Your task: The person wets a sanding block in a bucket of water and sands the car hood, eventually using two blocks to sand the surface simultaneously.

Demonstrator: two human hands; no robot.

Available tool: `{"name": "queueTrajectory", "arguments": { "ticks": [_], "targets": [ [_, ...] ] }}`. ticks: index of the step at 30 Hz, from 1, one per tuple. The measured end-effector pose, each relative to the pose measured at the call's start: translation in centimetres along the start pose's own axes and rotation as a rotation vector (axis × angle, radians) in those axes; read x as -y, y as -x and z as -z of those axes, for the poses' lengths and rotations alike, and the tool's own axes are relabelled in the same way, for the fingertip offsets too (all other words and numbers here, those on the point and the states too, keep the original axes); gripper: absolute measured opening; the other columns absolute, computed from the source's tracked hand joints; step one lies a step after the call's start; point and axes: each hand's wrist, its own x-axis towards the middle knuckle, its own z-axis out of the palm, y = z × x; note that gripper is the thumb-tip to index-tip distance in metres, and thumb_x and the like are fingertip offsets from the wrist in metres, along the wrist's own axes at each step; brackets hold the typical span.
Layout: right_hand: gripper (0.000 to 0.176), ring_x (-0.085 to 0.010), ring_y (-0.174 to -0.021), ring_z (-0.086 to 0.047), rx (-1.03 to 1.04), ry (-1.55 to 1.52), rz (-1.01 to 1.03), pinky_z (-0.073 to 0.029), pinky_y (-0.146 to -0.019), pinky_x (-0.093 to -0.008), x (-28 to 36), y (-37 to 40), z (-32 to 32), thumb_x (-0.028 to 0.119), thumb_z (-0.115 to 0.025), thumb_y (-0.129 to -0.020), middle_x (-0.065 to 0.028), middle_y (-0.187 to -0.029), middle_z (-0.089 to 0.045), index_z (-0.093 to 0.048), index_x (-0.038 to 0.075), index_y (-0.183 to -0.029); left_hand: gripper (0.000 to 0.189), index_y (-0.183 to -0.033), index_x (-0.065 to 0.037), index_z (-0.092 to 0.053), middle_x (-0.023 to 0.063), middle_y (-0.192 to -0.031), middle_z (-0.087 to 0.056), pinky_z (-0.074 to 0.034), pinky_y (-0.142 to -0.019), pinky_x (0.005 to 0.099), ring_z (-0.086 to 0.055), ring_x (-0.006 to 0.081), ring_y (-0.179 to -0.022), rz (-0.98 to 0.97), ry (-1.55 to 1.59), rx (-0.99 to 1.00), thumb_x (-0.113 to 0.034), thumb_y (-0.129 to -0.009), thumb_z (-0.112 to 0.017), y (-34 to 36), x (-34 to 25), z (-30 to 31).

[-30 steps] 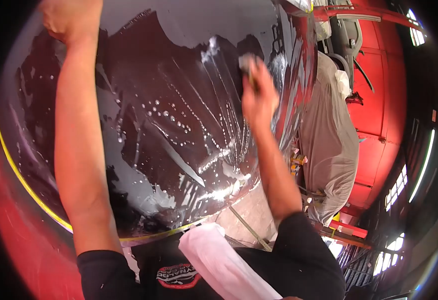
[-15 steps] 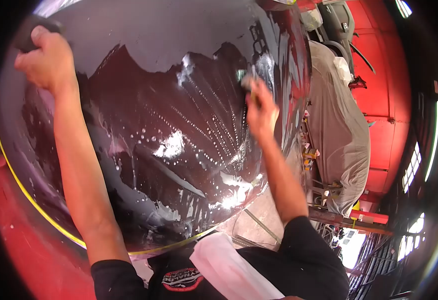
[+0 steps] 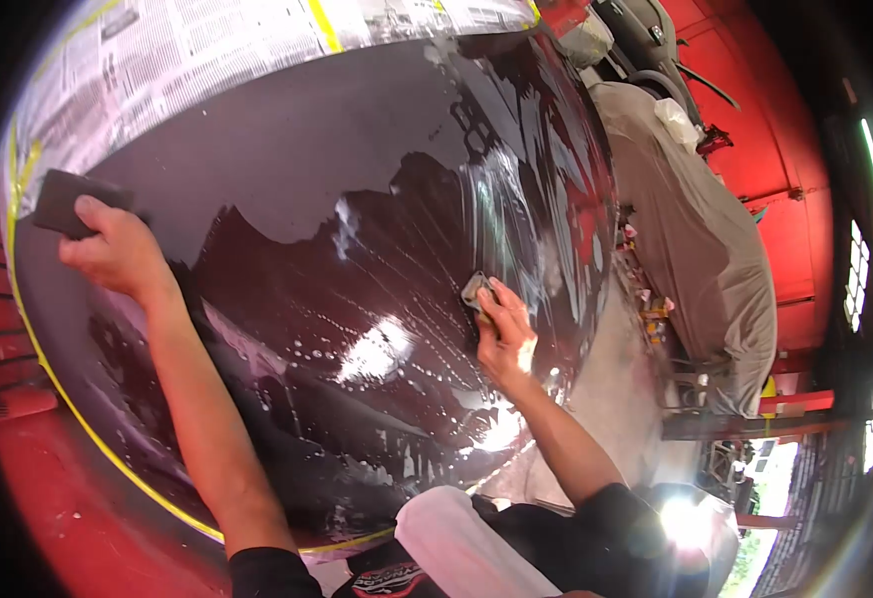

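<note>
A dark, wet car panel (image 3: pixel 297 189), curved and shiny with streaks and rows of water drops, spreads out in front of me. At its left side my left hand (image 3: pixel 123 251) grips a flat black rectangular pad (image 3: pixel 76 204), thumb on top. My right hand (image 3: pixel 506 334) pinches a small greyish block (image 3: pixel 475 290) against the wet middle right of the panel. What the block is made of, I cannot make out. The undersides of both pad and block are hidden.
Newspaper (image 3: pixel 187 70) held by yellow tape (image 3: pixel 325 25) covers the area beyond the panel. More yellow tape edges the left side, beside red bodywork (image 3: pixel 68 498). A cloth-draped vehicle (image 3: pixel 686 229) stands at right before a red wall. A white towel (image 3: pixel 456 543) hangs from my shoulder.
The head view has tilted up, bringing the newspaper into sight. My right hand with its block has come down the panel toward me. My left hand still grips the pad at the left.
</note>
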Motion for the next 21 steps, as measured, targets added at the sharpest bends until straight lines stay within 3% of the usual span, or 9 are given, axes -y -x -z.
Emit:
{"name": "queueTrajectory", "arguments": {
  "ticks": [2, 6, 9, 11, 13, 17, 21],
  "targets": [
    [0.036, -0.036, -0.115, -0.064, 0.034, 0.037, 0.074, -0.053, -0.099, -0.0426, -1.8, -3.3, -0.5, -0.001, -0.069, -0.086, -0.0174, -0.127, -0.066, -0.073, 0.015, -0.118, 0.059, -0.125, 0.015, -0.048, 0.0332, -0.117, -0.061, -0.049, -0.094, 0.0483, -0.063, 0.045, -0.108, -0.054, -0.109, -0.033, -0.036, -0.097, -0.058, -0.3, 0.6, -0.3],
    [0.036, -0.0343, -0.119, -0.06, 0.01, -0.002, -0.053, -0.051, -0.101, -0.0436, -2.7, -14.6, -3.4, 0.005, -0.063, -0.09, -0.0144, -0.13, -0.065, -0.068, 0.015, -0.124, 0.057, -0.125, 0.015, -0.048, 0.0334, -0.117, -0.061, -0.049, -0.094, 0.0486, -0.063, 0.0452, -0.107, -0.051, -0.031, -0.005, -0.034, -0.098, -0.057, 0.1, -0.9, 0.0],
    [0.04, -0.0352, -0.12, -0.06, -0.017, 0.019, -0.017, -0.051, -0.1, -0.0445, -2.5, -10.6, -2.9, 0.002, -0.064, -0.087, -0.0152, -0.129, -0.065, -0.068, 0.016, -0.124, 0.054, -0.125, 0.011, -0.048, 0.0312, -0.114, -0.063, -0.048, -0.093, 0.05, -0.063, 0.0446, -0.105, -0.012, -0.03, 0.019, -0.036, -0.1, -0.053, 0.1, -0.8, 0.0],
    [0.051, -0.0364, -0.118, -0.062, -0.038, -0.03, 0.022, -0.052, -0.099, -0.044, -0.7, -3.8, -1.4, -0.007, -0.066, -0.078, -0.016, -0.128, -0.066, -0.07, 0.017, -0.123, 0.054, -0.125, 0.011, -0.048, 0.0315, -0.115, -0.063, -0.048, -0.093, 0.0501, -0.063, 0.0448, -0.105, -0.035, -0.018, 0.022, -0.036, -0.1, -0.053, 0.3, -0.8, 0.0],
    [0.048, -0.0353, -0.116, -0.063, -0.075, -0.063, 0.031, -0.052, -0.098, -0.0421, 1.5, 2.6, -0.2, -0.01, -0.066, -0.076, -0.0166, -0.125, -0.067, -0.073, 0.013, -0.118, 0.054, -0.127, 0.011, -0.047, 0.0311, -0.118, -0.062, -0.048, -0.093, 0.0503, -0.063, 0.0451, -0.107, -0.017, -0.106, 0.001, -0.035, -0.1, -0.053, 0.4, -0.9, 0.0],
    [0.047, -0.0357, -0.114, -0.063, -0.045, -0.146, 0.029, -0.051, -0.096, -0.0444, 2.8, 3.6, 1.8, -0.01, -0.066, -0.072, -0.0163, -0.126, -0.065, -0.071, 0.007, -0.115, 0.053, -0.127, 0.01, -0.048, 0.0308, -0.121, -0.061, -0.048, -0.092, 0.0509, -0.063, 0.0436, -0.106, -0.118, -0.121, -0.046, -0.035, -0.1, -0.055, 0.1, -0.1, 0.0],
    [0.055, -0.0349, -0.119, -0.057, -0.042, -0.134, 0.094, -0.047, -0.098, -0.0461, 2.6, 2.7, 0.3, -0.007, -0.067, -0.069, -0.016, -0.133, -0.059, -0.065, 0.007, -0.123, 0.053, -0.127, 0.012, -0.05, 0.0253, -0.121, -0.062, -0.048, -0.095, 0.0424, -0.062, 0.0341, -0.106, 0.088, 0.324, 0.345, -0.034, -0.101, -0.058, 6.8, -5.5, 7.8]
  ]
}}
